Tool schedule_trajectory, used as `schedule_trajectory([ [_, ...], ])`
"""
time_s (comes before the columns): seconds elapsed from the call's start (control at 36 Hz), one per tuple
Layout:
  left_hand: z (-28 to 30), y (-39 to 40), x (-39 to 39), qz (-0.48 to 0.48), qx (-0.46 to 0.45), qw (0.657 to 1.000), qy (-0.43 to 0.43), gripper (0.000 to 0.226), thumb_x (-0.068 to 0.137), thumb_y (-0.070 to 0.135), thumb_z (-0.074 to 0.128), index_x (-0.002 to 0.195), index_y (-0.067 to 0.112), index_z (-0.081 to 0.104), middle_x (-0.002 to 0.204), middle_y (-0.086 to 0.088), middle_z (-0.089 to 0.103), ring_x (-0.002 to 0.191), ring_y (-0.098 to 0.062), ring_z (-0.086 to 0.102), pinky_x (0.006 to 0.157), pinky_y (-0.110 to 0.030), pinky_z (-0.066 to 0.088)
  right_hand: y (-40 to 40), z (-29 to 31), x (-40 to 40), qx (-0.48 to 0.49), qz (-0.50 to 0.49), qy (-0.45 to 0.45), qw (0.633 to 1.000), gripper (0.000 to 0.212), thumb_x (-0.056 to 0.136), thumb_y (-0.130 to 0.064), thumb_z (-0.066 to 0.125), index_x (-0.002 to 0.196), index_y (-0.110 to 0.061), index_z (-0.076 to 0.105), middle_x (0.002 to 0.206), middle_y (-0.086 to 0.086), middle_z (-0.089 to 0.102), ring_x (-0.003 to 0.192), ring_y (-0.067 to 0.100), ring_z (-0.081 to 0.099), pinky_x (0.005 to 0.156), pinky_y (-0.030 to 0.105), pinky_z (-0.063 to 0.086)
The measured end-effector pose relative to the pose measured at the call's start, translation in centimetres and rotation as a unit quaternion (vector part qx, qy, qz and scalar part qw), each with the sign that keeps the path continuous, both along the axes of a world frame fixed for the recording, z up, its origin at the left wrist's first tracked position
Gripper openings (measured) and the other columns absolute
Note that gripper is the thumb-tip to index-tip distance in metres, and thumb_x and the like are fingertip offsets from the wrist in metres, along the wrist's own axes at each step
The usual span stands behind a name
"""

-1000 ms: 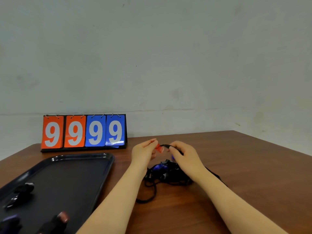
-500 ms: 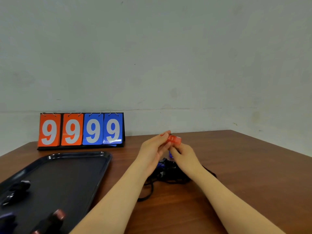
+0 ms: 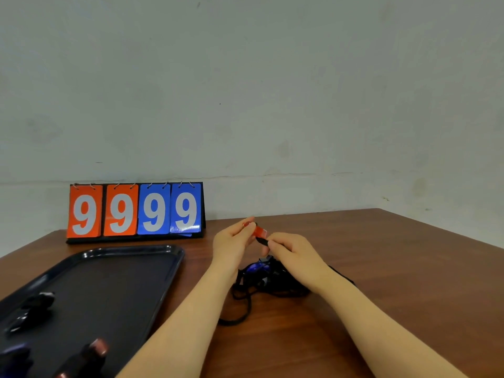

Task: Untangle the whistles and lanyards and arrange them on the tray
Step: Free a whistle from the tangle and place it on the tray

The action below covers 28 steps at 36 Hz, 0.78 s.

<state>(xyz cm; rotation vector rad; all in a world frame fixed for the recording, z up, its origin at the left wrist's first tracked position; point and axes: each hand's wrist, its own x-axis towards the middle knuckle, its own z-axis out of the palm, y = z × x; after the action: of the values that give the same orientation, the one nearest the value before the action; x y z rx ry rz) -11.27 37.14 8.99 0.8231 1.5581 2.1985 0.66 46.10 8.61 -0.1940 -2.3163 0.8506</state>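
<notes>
One red whistle [image 3: 258,231], raised above the brown table [image 3: 395,268] just over a tangled pile of black lanyards [image 3: 268,279]; long axis tilted, upper end toward the far left, lower end toward the near right; pinched at its upper end by the left hand [image 3: 231,245], while the right hand [image 3: 294,256] pinches the black cord [image 3: 263,242] leaving its lower end. Black tray [image 3: 122,268] at left, carrying several dark whistles [image 3: 35,306] near its front; flip scoreboard [image 3: 135,211] reading 9999 behind it.

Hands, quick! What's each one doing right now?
Left hand: pinches the red whistle.
Right hand: pinches the black lanyard below the whistle.
</notes>
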Motion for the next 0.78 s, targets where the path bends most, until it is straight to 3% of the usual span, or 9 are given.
schedule_trajectory([
  [0.06,-0.3,0.0,-0.5,0.032,-0.031,0.999,0.019,0.02,0.09,0.012,0.064,0.106,0.022,0.07,0.099,0.002,0.071,0.098,-0.009,0.064,0.087,-0.023,0.053,-0.3,0.3,0.1,-0.012,0.015,0.019,1.0,0.032,0.099,-0.019,0.044,0.074,-0.026,0.062,0.071,0.01,0.057,0.062,0.008,0.047,0.061,0.021,0.036],
  [0.14,-0.4,-0.3,-0.6,0.023,-0.092,0.994,0.048,0.016,0.09,0.017,0.065,0.096,0.031,0.07,0.104,0.0,0.071,0.103,-0.014,0.064,0.092,-0.034,0.054,-0.2,0.6,0.1,-0.069,0.012,0.062,0.996,0.033,0.099,-0.014,0.044,0.072,-0.022,0.062,0.061,-0.016,0.058,0.058,-0.003,0.049,0.061,0.011,0.037],
  [0.22,-0.1,-0.3,0.3,-0.071,-0.123,0.988,0.062,0.02,0.092,0.012,0.062,0.109,0.016,0.071,0.095,-0.003,0.075,0.086,-0.012,0.072,0.073,-0.021,0.057,0.6,0.5,-0.1,-0.141,-0.022,0.106,0.984,0.031,0.1,-0.016,0.044,0.075,-0.015,0.062,0.051,-0.015,0.05,0.05,0.0,0.044,0.056,0.019,0.036],
  [0.28,0.1,-0.2,1.2,-0.124,-0.139,0.977,0.101,0.025,0.092,0.012,0.062,0.116,0.012,0.07,0.096,-0.003,0.075,0.087,-0.011,0.072,0.077,-0.02,0.056,1.2,0.5,-0.2,-0.181,-0.067,0.125,0.973,0.03,0.1,-0.018,0.044,0.074,-0.015,0.059,0.049,-0.015,0.046,0.05,0.001,0.041,0.054,0.02,0.033],
  [0.39,1.0,-0.2,2.5,-0.208,-0.081,0.971,0.085,0.027,0.095,0.01,0.057,0.12,0.009,0.066,0.105,-0.01,0.073,0.1,-0.018,0.07,0.09,-0.028,0.054,1.8,0.8,0.1,-0.249,-0.127,0.163,0.946,0.034,0.101,-0.023,0.043,0.071,-0.018,0.057,0.055,-0.013,0.048,0.059,0.008,0.045,0.058,0.022,0.036],
  [0.56,1.6,-0.6,3.1,-0.263,-0.013,0.964,0.035,0.027,0.095,0.008,0.056,0.119,0.006,0.066,0.114,-0.012,0.07,0.109,-0.022,0.066,0.091,-0.03,0.054,1.5,0.8,0.5,-0.276,-0.066,0.148,0.947,0.03,0.1,-0.027,0.047,0.087,-0.017,0.071,0.058,-0.011,0.06,0.051,0.0,0.051,0.049,0.014,0.038],
  [0.69,2.2,-0.6,3.5,-0.283,0.103,0.95,-0.083,0.022,0.094,0.004,0.055,0.112,0.001,0.066,0.111,-0.018,0.07,0.104,-0.024,0.068,0.085,-0.029,0.057,1.6,0.8,0.1,-0.333,-0.023,0.148,0.931,0.027,0.097,-0.02,0.053,0.072,-0.014,0.062,0.05,-0.004,0.035,0.043,0.009,0.025,0.039,0.019,0.021],
  [0.78,2.2,-0.4,3.4,-0.26,0.136,0.95,-0.104,0.021,0.093,0.004,0.056,0.111,0.001,0.066,0.104,-0.017,0.071,0.097,-0.021,0.07,0.082,-0.028,0.058,1.1,0.5,0.0,-0.253,-0.027,0.122,0.959,0.035,0.098,-0.026,0.052,0.063,-0.021,0.055,0.047,-0.01,0.035,0.042,0.006,0.029,0.044,0.019,0.026],
])
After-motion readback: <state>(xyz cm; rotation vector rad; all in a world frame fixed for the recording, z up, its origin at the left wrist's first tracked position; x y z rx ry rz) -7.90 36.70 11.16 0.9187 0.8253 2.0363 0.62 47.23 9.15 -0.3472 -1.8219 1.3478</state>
